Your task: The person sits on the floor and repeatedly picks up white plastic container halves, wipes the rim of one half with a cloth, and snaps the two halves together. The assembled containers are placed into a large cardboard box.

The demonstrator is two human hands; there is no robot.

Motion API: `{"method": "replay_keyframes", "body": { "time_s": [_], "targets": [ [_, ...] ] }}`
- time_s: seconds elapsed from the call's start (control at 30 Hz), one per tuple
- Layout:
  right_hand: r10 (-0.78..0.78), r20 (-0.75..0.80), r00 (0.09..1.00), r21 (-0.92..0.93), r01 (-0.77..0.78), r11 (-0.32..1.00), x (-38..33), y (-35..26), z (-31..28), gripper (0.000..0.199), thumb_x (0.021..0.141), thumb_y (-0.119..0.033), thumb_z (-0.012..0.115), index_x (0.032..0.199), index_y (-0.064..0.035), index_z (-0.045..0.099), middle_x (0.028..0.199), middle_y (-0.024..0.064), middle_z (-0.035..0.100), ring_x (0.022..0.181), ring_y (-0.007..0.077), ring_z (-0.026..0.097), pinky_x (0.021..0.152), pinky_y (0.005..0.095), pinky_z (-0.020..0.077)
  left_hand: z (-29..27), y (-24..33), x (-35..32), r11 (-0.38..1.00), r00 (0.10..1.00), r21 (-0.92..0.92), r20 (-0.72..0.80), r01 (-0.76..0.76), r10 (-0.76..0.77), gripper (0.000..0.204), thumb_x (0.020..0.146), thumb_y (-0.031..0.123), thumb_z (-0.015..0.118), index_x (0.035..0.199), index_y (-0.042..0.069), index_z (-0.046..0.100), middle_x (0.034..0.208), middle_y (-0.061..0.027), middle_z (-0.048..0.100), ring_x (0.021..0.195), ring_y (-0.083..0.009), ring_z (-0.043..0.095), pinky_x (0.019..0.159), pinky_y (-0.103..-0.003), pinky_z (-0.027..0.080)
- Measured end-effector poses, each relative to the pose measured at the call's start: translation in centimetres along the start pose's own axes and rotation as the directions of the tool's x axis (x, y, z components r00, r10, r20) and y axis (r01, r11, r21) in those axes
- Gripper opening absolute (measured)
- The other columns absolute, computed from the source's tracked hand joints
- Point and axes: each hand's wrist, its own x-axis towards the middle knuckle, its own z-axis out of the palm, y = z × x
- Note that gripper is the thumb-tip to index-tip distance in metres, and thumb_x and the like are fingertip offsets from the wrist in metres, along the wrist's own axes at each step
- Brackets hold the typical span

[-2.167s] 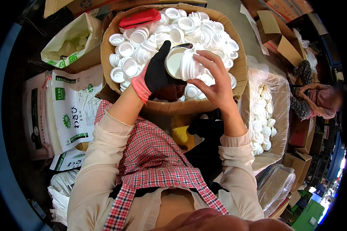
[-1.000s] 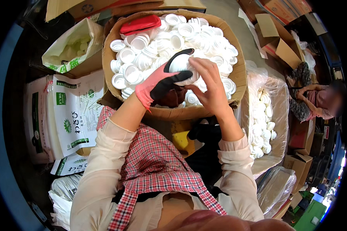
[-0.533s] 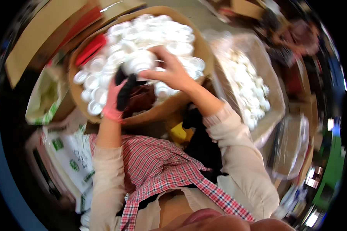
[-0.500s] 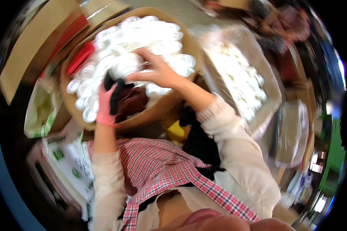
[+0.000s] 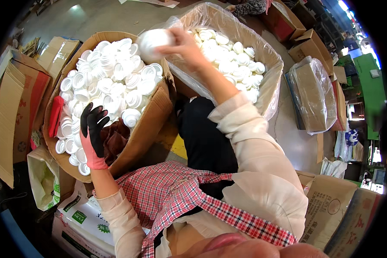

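- White piece (image 5: 155, 44), a moment ago between the right hand (image 5: 185, 48) and the left hand (image 5: 93, 133), is now in the right alone, its fingers and thumb gripping one side.
- It has come away to the right and shows near the adjoining edges of the left box (image 5: 148, 124) and right box (image 5: 241, 32); how high above them, I cannot tell.
- Left hand, in a pink-and-black glove, has let go: fingers loosely curled, holding nothing, over the left box beside a brown cloth (image 5: 115, 142).
- Two-handed handling of this piece seems over, in my judgement.
- Piece looks rounded and plain white; blur hides any rings, hollow or marks.
- Left box holds many white caps (image 5: 112, 71), some showing open rims, with a red pouch (image 5: 56, 116) at one side.
- Right box, lined with clear plastic (image 5: 179, 71), holds creamier caps (image 5: 241, 69).
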Motion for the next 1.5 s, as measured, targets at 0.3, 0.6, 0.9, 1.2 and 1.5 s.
{"method": "replay_keyframes", "body": {
  "time_s": [0.3, 0.6, 0.9, 1.2, 1.5],
  "targets": [
    [0.358, -0.582, 0.730, -0.552, -0.678, 0.485, -6.5, 18.1, -23.9, 0.082, 0.058, -0.044, 0.085, 0.117, 0.0066, 0.059, 0.117, 0.0182, 0.063, 0.107, 0.0270, 0.060, 0.093, 0.0355, 0.0458, -0.2, -2.0, 0.4, 0.958, 0.964, 0.130, 0.044, 0.254, -0.262, 0.038, 0.096, 0.022, 0.048, 0.126, -0.001, 0.050, 0.111, -0.0105, 0.061, 0.100, -0.0186, 0.062, 0.084, -0.028, 0.051],
    [0.595, -0.516, 0.616, -0.697, -0.706, 0.127, -3.0, 22.1, -24.9, 0.077, 0.066, -0.057, 0.075, 0.115, 0.0018, 0.061, 0.109, 0.0179, 0.066, 0.107, 0.0319, 0.060, 0.098, 0.0420, 0.0396, -1.0, -2.8, 0.5, 0.932, 0.959, 0.225, -0.042, 0.283, -0.281, 0.034, 0.094, 0.020, 0.054, 0.121, -0.001, 0.055, 0.106, -0.0085, 0.063, 0.096, -0.0158, 0.061, 0.080, -0.026, 0.048],
    [0.091, -0.134, 0.987, -0.898, -0.160, 0.409, 1.1, 14.4, -15.3, 0.044, 0.080, -0.038, 0.071, 0.110, -0.0058, 0.066, 0.111, 0.0145, 0.065, 0.098, 0.0304, 0.061, 0.086, 0.0417, 0.0483, -5.4, -5.3, -0.3, 0.810, 0.994, 0.586, -0.097, 0.022, 0.043, 0.040, 0.085, 0.014, 0.063, 0.121, 0.000, 0.056, 0.111, -0.0182, 0.064, 0.102, -0.0285, 0.062, 0.091, -0.034, 0.046],
    [0.447, 0.664, 0.599, -0.716, 0.338, 0.611, -3.7, 3.4, 15.0, 0.056, 0.080, -0.042, 0.071, 0.121, -0.0070, 0.054, 0.104, 0.0197, 0.065, 0.095, 0.0323, 0.063, 0.079, 0.0412, 0.0502, -5.9, -4.9, -2.7, 0.047, 0.818, 0.991, 0.127, -0.121, -0.561, 0.041, 0.085, 0.035, 0.059, 0.120, 0.014, 0.061, 0.128, -0.0089, 0.055, 0.120, -0.0287, 0.051, 0.097, -0.042, 0.042],
    [-0.161, 0.703, 0.692, -0.589, 0.695, 0.413, -2.9, 6.7, 23.9, 0.027, 0.076, -0.016, 0.071, 0.099, -0.0057, 0.063, 0.101, 0.0122, 0.058, 0.098, 0.0331, 0.053, 0.079, 0.0439, 0.0472, -8.1, -2.6, -4.6, 0.215, 0.980, 0.976, 0.014, 0.029, -0.196, 0.042, 0.086, 0.039, 0.057, 0.113, 0.008, 0.062, 0.112, -0.0133, 0.063, 0.106, -0.0290, 0.060, 0.090, -0.039, 0.047]
  ]
}}
